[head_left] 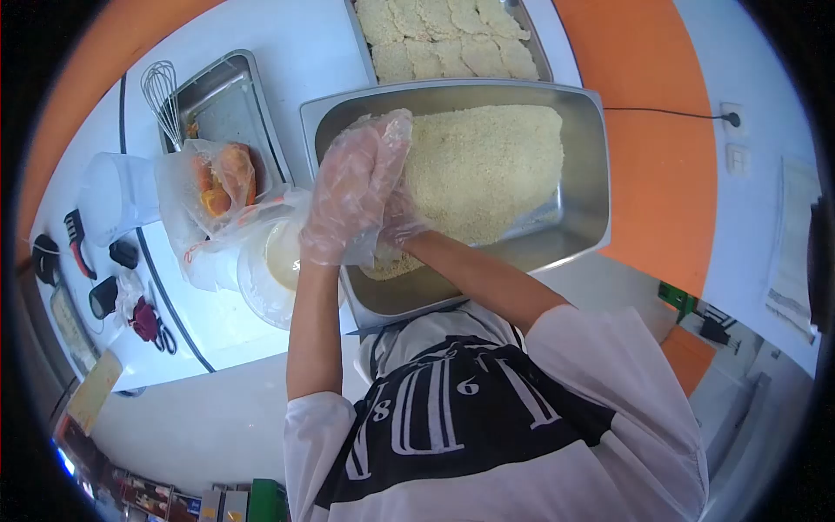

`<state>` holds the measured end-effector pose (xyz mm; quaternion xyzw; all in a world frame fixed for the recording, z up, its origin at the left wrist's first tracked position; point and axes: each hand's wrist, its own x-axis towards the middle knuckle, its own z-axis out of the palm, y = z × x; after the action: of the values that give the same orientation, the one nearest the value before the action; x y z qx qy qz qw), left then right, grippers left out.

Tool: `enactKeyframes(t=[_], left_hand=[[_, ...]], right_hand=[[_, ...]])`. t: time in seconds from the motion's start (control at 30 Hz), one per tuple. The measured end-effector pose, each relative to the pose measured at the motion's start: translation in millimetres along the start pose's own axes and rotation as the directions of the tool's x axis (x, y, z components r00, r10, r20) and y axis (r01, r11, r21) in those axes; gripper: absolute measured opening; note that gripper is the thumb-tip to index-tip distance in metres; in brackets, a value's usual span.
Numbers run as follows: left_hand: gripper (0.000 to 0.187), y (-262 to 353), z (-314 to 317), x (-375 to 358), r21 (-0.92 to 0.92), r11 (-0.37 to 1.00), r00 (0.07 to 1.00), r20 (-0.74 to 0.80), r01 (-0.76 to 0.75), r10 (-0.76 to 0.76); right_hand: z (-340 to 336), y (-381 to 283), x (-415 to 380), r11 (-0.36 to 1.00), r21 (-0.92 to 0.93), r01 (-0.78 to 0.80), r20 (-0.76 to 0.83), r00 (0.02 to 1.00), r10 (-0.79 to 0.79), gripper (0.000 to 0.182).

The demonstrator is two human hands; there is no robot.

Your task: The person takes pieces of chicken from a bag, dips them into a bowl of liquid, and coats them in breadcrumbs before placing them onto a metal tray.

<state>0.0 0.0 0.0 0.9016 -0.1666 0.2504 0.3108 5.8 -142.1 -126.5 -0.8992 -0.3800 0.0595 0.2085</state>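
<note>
Both hands wear loose clear plastic gloves and are pressed together over the left part of a deep metal pan (pixel 584 222). My left hand (pixel 350 178) lies on top, its fingers bunched; whatever it may hold is hidden. Beneath and behind it is my right hand (pixel 397 213), mostly covered, with its fingers out of sight. Pale breadcrumbs (pixel 487 165) are heaped across the pan. Just left of my left wrist stands a clear container (pixel 261 283) with a cream-coloured liquid (pixel 283 252) in it.
Breaded cutlets (pixel 444 39) fill a tray beyond the pan. At left are a shallow metal tray (pixel 274 143), a whisk (pixel 161 96), a plastic bag with orange-coloured food (pixel 228 178), a clear tub (pixel 109 200) and scissors (pixel 163 337). A cord (pixel 665 111) runs to a wall socket.
</note>
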Motion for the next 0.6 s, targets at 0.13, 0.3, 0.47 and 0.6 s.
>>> enactKeyframes(t=[0.13,0.3,0.47,0.6], left_hand=[[0.067,-36,-9,-6,-0.011,0.996,0.996,0.012,-0.091,0.091],[0.063,-32,-7,-7,-0.114,0.981,0.982,-0.121,-0.156,0.142],[0.046,-19,-15,-6,-0.256,0.963,0.997,0.02,0.081,-0.078],[0.035,-20,-17,2,-0.311,0.942,0.991,-0.007,0.125,-0.133]], right_hand=[[21,1,41,0.974,0.214,0.08,-0.041,0.997,-0.073,0.097],[10,3,31,0.964,0.255,-0.077,0.07,0.996,0.062,0.092],[17,1,26,0.921,0.339,-0.194,0.162,0.976,0.146,0.09],[10,-8,4,0.658,0.65,-0.379,0.284,0.925,0.252,0.089]])
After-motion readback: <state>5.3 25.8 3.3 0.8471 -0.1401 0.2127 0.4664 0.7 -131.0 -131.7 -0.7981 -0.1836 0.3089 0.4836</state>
